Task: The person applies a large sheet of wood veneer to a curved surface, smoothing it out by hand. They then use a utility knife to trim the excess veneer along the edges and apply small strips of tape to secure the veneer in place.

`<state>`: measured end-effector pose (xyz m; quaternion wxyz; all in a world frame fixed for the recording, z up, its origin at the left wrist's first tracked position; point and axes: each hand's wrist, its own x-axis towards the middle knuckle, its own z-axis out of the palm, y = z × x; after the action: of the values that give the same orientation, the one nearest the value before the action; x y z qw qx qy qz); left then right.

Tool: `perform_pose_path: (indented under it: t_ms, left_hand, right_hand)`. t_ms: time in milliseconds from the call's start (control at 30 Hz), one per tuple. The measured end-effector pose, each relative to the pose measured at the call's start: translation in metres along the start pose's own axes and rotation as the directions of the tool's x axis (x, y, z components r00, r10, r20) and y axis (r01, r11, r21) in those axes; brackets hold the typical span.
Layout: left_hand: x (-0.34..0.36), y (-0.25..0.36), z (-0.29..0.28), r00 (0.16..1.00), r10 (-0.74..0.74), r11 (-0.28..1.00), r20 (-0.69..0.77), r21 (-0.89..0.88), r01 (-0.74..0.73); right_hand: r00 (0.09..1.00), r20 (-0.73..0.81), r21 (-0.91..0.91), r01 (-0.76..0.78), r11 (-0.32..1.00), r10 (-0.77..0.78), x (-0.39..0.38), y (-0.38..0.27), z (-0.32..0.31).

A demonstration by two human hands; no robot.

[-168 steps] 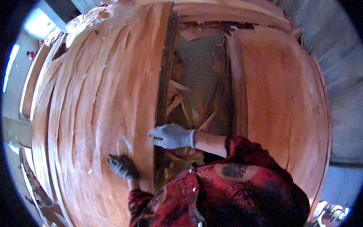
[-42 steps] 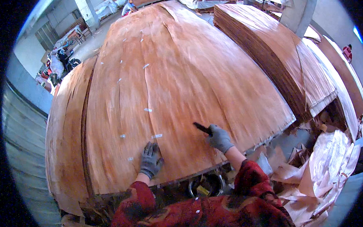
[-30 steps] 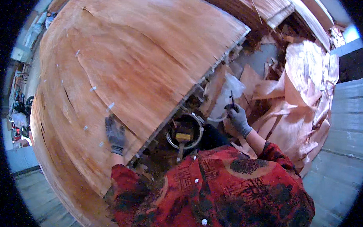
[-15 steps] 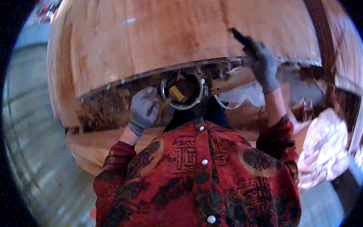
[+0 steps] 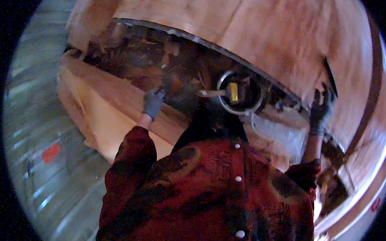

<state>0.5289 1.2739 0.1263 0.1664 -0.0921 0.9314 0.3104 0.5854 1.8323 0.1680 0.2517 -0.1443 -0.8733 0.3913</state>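
Note:
My gloved right hand [image 5: 322, 109] is closed round a dark, thin, blade-like tool [image 5: 330, 74], its kind unclear in the blur. It is over the edge of a large reddish wood veneer sheet [image 5: 272, 34]. My gloved left hand [image 5: 153, 103] hovers above the dark, littered strip beside a paler wood sheet; motion smears its fingers. Between my hands, in front of my legs, stands a round bucket [image 5: 257, 103] with a pale rim and dark inside. A brush [image 5: 233, 92] with a yellow band rests in it, its wooden handle sticking out over the left side.
A whitish, translucent plastic container or sheet [image 5: 282, 134] lies right of the bucket. Scraps and debris [image 5: 131, 54] fill the gap along the veneer's edge. A paler wood sheet [image 5: 104, 102] lies at the left. On the grey floor [image 5: 36, 115] is a red patch [image 5: 51, 153].
My view has swung, so the veneer edge now slopes down to the right and the bucket appears further right. My left hand is farther from the brush; my right hand keeps the dark tool.

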Motion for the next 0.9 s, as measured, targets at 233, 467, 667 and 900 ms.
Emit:
perform_pose_path:
  t_ms: [233,467,667,900]
  left_hand:
    - [0.048,-0.086,0.026,0.927,0.060,0.974,0.369,-0.225,0.026]
    - [0.033,-0.012,0.004,0.434,0.153,0.625,0.888,0.254,-0.738]
    - [0.031,0.076,-0.020,0.325,0.064,0.598,0.944,0.224,-0.770]
    - [-0.006,0.191,0.046,-0.093,0.330,0.725,0.939,-0.315,-0.612]
  right_hand:
    - [0.630,0.091,0.070,-0.776,0.627,0.771,-0.201,-0.038,0.025]
    - [0.262,-0.132,0.623,-0.728,0.286,0.956,-0.299,-0.026,0.077]
    - [0.360,-0.292,0.675,-0.579,0.457,0.886,-0.283,0.004,0.110]
    - [0.475,0.034,0.732,-0.611,0.302,0.879,-0.234,-0.111,0.060]
